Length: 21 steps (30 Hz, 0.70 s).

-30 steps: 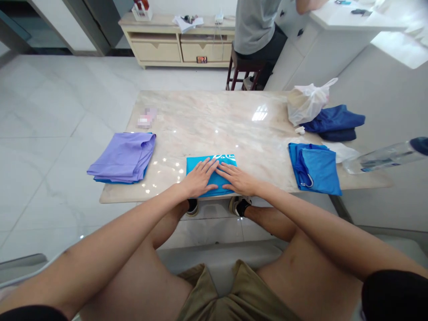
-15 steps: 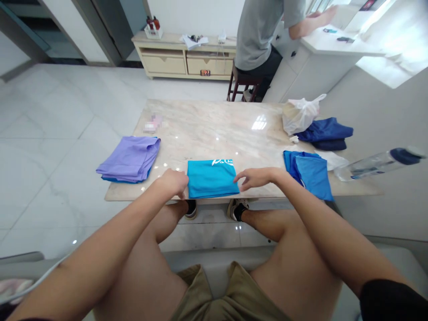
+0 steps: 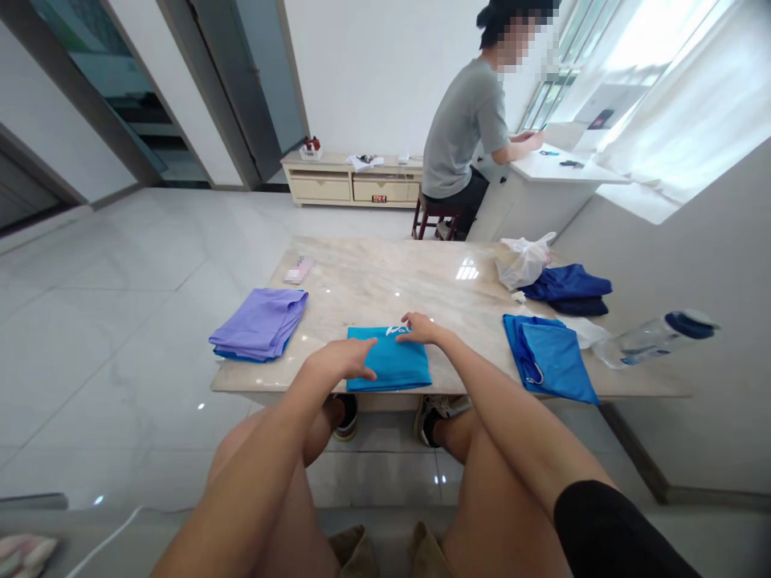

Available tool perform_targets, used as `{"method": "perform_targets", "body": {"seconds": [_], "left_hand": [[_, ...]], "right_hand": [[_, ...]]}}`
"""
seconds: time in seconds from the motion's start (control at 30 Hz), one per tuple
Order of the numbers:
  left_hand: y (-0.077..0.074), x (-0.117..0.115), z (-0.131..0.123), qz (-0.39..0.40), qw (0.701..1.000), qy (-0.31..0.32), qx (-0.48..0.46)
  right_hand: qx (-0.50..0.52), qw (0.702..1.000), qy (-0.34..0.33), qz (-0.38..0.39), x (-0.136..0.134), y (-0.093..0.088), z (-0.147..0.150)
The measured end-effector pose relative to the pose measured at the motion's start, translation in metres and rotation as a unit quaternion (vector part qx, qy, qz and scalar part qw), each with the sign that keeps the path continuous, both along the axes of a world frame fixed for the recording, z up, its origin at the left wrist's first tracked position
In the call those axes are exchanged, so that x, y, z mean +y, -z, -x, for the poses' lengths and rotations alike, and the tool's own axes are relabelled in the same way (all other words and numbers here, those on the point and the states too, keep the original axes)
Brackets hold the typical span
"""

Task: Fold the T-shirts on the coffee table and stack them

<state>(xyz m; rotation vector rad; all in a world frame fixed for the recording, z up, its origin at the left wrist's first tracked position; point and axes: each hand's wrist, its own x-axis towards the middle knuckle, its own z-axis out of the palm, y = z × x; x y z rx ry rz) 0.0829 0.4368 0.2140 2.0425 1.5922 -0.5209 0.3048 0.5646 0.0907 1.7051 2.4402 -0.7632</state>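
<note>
A folded turquoise shirt point(image 3: 391, 365) with white lettering lies at the near edge of the marble table point(image 3: 385, 281). My left hand point(image 3: 344, 358) rests on its left side, fingers stretched toward the middle, holding nothing. My right hand point(image 3: 418, 329) sits at the shirt's far edge by the lettering, fingers curled down onto the cloth; whether it pinches the fabric I cannot make out. Both forearms reach out over my bare knees.
A folded purple garment point(image 3: 260, 323) lies at the table's left, a blue one point(image 3: 549, 355) at the right, a navy pile point(image 3: 569, 288) and a white plastic bag point(image 3: 523, 261) behind it. A water bottle point(image 3: 654, 338) lies at the right edge. A person point(image 3: 467, 140) sits beyond at a white counter.
My hands lifted off the shirt, spread to its sides, then came back: the left onto its left side, the right to its far edge. My view has tilted upward.
</note>
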Motion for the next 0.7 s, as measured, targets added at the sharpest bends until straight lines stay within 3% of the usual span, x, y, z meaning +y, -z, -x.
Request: {"method": "perform_targets", "body": {"seconds": [0.13,0.27,0.47,0.6,0.7], "left_hand": [[0.006,0.0,-0.003,-0.025,0.999,0.023,0.023],[0.003,0.002,-0.002,-0.057,0.998,0.028,0.026],[-0.007,0.0,0.002,-0.083,0.996,0.025,0.006],[-0.006,-0.001,0.002,-0.107,0.993,0.058,-0.005],[-0.006,-0.001,-0.003,-0.13,0.988,0.083,-0.025]], "right_hand": [[-0.049,0.998,0.005,0.037,0.012,0.005,0.001],[-0.088,0.994,-0.008,0.059,0.013,-0.003,0.003],[-0.084,0.992,-0.046,0.077,-0.01,-0.029,0.008],[-0.028,0.998,-0.007,0.054,-0.029,-0.052,-0.002],[0.046,0.998,0.036,0.026,-0.039,-0.079,-0.022]]}}
